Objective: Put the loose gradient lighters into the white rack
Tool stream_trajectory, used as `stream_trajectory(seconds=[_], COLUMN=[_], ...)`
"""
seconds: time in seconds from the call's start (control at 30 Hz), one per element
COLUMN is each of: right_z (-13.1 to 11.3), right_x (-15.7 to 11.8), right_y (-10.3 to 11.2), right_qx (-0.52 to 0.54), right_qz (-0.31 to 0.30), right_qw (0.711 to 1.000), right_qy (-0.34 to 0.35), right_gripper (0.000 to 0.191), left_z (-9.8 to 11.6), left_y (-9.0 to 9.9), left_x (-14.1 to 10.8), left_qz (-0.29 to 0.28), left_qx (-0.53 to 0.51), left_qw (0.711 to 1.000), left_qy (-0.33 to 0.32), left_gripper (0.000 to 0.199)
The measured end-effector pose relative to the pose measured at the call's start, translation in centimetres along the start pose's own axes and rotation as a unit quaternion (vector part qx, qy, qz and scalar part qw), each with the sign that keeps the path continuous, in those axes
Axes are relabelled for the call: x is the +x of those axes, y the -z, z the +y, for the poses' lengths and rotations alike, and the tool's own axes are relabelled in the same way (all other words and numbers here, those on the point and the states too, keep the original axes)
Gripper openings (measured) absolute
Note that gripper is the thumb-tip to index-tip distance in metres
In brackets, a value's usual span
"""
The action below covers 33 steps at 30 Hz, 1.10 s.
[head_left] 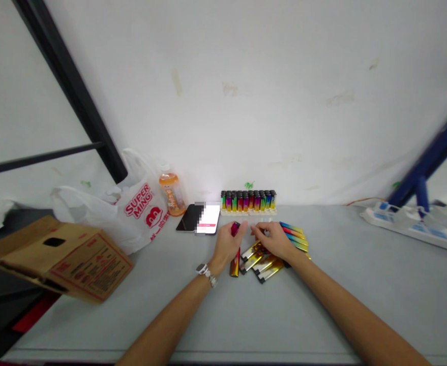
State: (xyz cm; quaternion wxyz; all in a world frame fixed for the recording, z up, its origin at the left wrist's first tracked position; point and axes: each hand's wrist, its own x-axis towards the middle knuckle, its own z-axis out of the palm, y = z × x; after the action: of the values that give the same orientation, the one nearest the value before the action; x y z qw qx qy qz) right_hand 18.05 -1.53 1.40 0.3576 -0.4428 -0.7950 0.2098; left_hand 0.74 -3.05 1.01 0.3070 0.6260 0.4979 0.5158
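Near the middle of the grey table, my left hand (229, 241) is closed round a shiny red-purple lighter (236, 228). Below its fingers a red-and-gold lighter (235, 264) lies upright in the view; whether my hand touches it is unclear. My right hand (271, 238) has its thumb and fingertips pressed together just to the right; what they hold, if anything, is too small to tell. Several shiny gold lighters (271, 272) lie fanned under and below my right hand, with blue, red and yellow ones (296, 238) beside its wrist. Behind both hands stand rows of colourful lighters (248, 201) in pale trays.
A tablet (191, 218) and an orange drink bottle (173, 193) stand left of the lighter rows. Farther left are a white plastic bag (139, 213) and an open cardboard box (89, 264). A white power strip (417, 231) lies at the right, by a blue post (429, 157).
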Motion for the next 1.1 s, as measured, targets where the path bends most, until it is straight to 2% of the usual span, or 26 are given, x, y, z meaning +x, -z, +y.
stream_trajectory(seconds=[0.23, 0.43, 0.6, 0.83, 0.93, 1.03, 1.1], right_z=[0.0, 0.0, 0.0, -0.1, -0.6, -1.8, -2.7], right_x=[0.0, 0.0, 0.1, 0.0, -0.2, -0.4, -0.6], right_y=[0.0, -0.1, -0.1, -0.1, -0.2, -0.2, -0.2], right_qx=[-0.013, -0.012, -0.019, -0.004, 0.034, 0.061, 0.066], right_qz=[0.001, -0.006, -0.004, -0.003, 0.021, 0.05, 0.04], right_qw=[1.0, 1.0, 1.0, 1.0, 0.998, 0.992, 0.987], right_qy=[0.011, 0.01, 0.009, 0.016, 0.038, 0.094, 0.144], right_gripper=[0.039, 0.039, 0.037, 0.034, 0.023, 0.031, 0.035], left_z=[0.7, -0.6, -1.1, -0.6, -0.1, 0.3, 0.3], left_y=[0.2, -0.4, -0.4, -0.4, -0.1, 0.2, 0.4], left_x=[-0.4, 0.1, 0.1, 0.1, 0.0, -0.4, -0.6], left_qz=[-0.018, 0.013, 0.005, 0.007, -0.007, -0.035, -0.046], left_qx=[0.002, 0.039, 0.028, 0.024, 0.004, -0.033, -0.055], left_qw=[1.0, 0.999, 1.0, 1.0, 1.0, 0.999, 0.997], left_qy=[-0.009, 0.0, 0.003, 0.011, 0.003, 0.014, 0.029], left_gripper=[0.049, 0.042, 0.032, 0.039, 0.045, 0.056, 0.064])
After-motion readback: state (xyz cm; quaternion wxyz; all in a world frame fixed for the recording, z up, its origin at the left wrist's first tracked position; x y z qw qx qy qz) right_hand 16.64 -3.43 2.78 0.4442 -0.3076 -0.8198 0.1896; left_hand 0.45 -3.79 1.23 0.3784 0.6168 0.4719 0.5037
